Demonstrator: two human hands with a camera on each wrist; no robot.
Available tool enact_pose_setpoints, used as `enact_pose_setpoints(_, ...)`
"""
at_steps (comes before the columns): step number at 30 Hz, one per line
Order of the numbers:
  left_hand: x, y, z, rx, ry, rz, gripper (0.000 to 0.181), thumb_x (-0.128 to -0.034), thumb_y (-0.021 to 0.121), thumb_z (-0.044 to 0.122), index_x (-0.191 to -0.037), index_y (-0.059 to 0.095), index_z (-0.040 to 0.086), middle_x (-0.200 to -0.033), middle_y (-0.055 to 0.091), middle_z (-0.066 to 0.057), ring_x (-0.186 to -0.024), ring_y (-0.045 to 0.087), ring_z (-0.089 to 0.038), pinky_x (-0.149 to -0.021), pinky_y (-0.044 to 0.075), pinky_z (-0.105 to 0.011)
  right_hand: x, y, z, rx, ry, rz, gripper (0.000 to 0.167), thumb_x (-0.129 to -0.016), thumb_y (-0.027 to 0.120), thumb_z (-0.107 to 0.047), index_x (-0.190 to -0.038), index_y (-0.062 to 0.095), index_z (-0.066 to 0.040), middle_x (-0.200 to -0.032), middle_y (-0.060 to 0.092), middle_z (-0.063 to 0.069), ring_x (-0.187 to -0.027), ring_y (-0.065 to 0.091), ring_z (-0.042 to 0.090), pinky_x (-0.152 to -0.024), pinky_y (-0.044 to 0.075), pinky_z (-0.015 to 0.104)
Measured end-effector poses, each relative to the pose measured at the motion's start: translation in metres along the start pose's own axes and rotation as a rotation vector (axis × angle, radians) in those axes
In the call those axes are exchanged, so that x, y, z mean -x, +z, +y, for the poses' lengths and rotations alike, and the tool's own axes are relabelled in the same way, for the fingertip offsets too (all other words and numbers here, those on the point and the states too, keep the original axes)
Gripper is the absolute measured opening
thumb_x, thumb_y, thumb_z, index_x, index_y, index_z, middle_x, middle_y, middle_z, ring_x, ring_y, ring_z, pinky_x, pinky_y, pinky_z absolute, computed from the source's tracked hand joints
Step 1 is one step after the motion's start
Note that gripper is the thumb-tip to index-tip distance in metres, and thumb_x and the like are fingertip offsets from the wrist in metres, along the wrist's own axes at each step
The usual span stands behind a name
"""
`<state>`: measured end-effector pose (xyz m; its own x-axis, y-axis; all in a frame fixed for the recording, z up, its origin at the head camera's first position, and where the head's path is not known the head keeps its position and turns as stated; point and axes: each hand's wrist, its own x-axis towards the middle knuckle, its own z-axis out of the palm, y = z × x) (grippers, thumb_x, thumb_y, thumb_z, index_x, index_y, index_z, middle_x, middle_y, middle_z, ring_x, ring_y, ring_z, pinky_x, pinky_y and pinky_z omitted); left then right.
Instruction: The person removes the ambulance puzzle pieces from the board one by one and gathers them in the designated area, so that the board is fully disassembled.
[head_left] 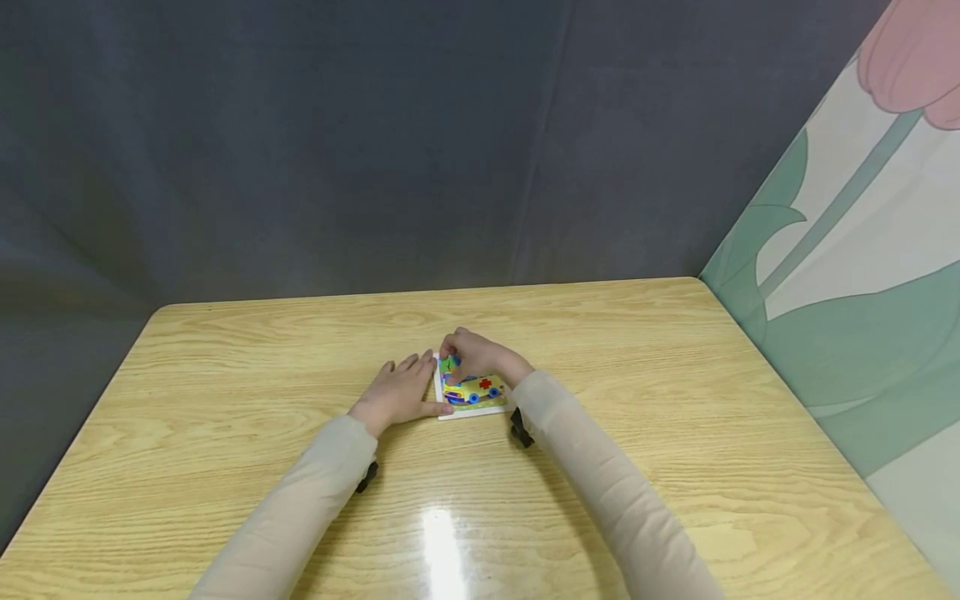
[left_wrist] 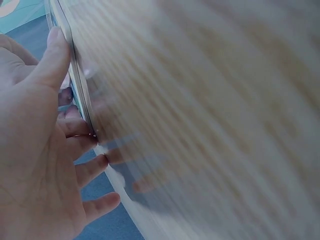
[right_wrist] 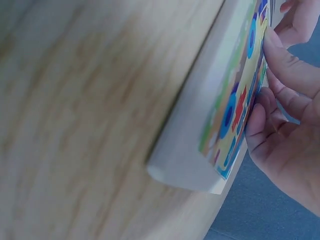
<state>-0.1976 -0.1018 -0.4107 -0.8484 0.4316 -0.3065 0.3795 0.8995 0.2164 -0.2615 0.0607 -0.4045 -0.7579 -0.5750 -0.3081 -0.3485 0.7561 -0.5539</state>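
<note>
A dark backdrop stands beyond the white-rimmed board on the table. The board's rim surrounds an ambulance picture. My left hand spreads straight fingers at its left edge; my right hand bends over its far part, grip unclear.

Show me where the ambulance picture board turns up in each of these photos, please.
Head: the ambulance picture board is just below centre, partly covered, between the left hand and right hand.
Left wrist: upper left, seen nearly edge-on as a thin strip, partly hidden by the left hand.
Right wrist: upper right of centre, its printed face seen at a slant.
Shared landmark: the wood-grain tabletop, visible in all three.
</note>
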Motion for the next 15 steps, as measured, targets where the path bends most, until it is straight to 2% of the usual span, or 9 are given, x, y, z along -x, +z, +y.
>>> enact_pose_setpoints(8,-0.0010,0.0017,-0.0022,-0.017,0.006,0.017,0.091,-0.0897,0.050,0.061,-0.153,0.018,0.003,-0.161,0.015,-0.013,-0.148,0.019,-0.034,-0.116,0.021,-0.059,-0.0004,0.0005,-0.0007,-0.009,0.003,0.004,0.039,-0.084,0.071,-0.007,-0.119,0.056,-0.002,-0.120,0.051,0.013,-0.109,0.050,0.023,-0.103,0.044,0.035)
enact_pose_setpoints(15,-0.0025,0.0031,-0.0010,-0.021,-0.012,0.006,0.092,-0.0888,0.051,0.062,-0.153,0.018,0.005,-0.161,0.015,-0.011,-0.147,0.023,-0.032,-0.117,0.021,-0.059,-0.0032,0.0005,0.0039,0.009,-0.011,0.011,0.035,-0.083,0.073,-0.010,-0.114,0.059,-0.003,-0.118,0.052,0.013,-0.109,0.050,0.023,-0.102,0.044,0.035)
